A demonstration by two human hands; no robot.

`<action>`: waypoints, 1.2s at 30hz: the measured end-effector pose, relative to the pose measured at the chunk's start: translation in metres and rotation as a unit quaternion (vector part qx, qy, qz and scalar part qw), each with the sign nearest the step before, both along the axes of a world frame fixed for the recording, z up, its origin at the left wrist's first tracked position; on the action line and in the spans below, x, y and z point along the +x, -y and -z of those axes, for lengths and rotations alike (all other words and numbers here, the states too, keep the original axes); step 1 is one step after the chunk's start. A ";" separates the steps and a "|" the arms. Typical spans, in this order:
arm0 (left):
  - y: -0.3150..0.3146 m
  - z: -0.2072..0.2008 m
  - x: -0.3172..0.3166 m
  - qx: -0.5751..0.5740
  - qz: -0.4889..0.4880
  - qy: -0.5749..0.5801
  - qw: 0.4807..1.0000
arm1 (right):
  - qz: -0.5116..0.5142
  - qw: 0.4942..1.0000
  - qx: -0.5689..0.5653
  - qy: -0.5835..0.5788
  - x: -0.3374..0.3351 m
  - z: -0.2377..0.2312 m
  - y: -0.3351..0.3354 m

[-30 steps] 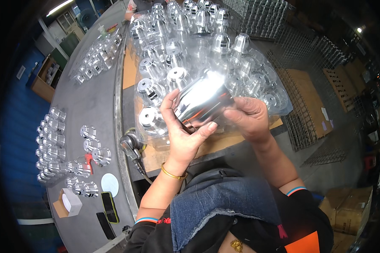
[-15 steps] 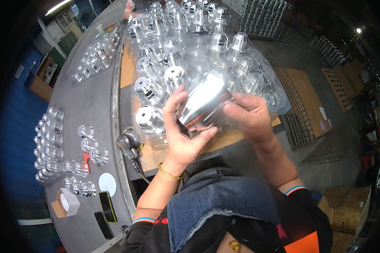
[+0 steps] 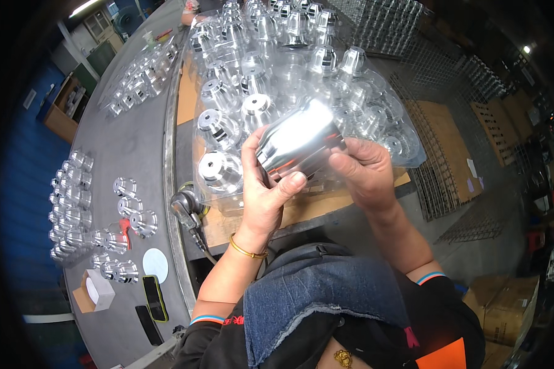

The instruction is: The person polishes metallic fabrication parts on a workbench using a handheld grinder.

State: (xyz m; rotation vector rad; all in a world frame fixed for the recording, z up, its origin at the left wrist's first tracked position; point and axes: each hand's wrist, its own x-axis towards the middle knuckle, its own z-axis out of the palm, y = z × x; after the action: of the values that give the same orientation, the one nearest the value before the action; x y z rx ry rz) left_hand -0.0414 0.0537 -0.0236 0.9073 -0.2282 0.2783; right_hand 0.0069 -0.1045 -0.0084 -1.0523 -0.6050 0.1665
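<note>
Between my two hands, above the clear plastic tray (image 3: 224, 200), is a shiny chrome-like metal cup (image 3: 305, 138), lying tilted on its side. My left hand (image 3: 264, 181) wraps round its left end, thumb along the lower side. At the right end, the thumb and fingers of my right hand (image 3: 369, 169) pinch the rim. Several similar shiny cups with a holed end stand in the tray's pockets, such as the cup (image 3: 212, 169) left of my left hand. Some pockets at the tray's right hold no metal cup.
On the grey bench (image 3: 120, 169) at left stand rows of shiny cups (image 3: 74, 203), a small white box (image 3: 95, 292), a pale disc (image 3: 156, 264) and a phone (image 3: 156, 298). A sander-like tool (image 3: 186, 206) rests by the tray. Wire racks (image 3: 437, 160) stand right. A person's arm (image 3: 191, 15) shows at the far end.
The metal cup has turned to lie more nearly level in my hands. My left fingers and thumb have shifted slightly on it; my right hand still grips the rim.
</note>
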 end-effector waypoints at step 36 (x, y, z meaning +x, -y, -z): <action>-0.017 0.007 -0.003 0.113 -0.068 0.059 0.990 | -0.021 0.998 0.018 0.064 0.013 0.012 -0.009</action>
State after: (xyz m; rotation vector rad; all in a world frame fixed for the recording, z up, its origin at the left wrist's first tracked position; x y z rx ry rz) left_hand -0.0442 0.0702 -0.0307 1.1338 -0.3121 0.4407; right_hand 0.0201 -0.0955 -0.0207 -1.0209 -0.7436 0.1254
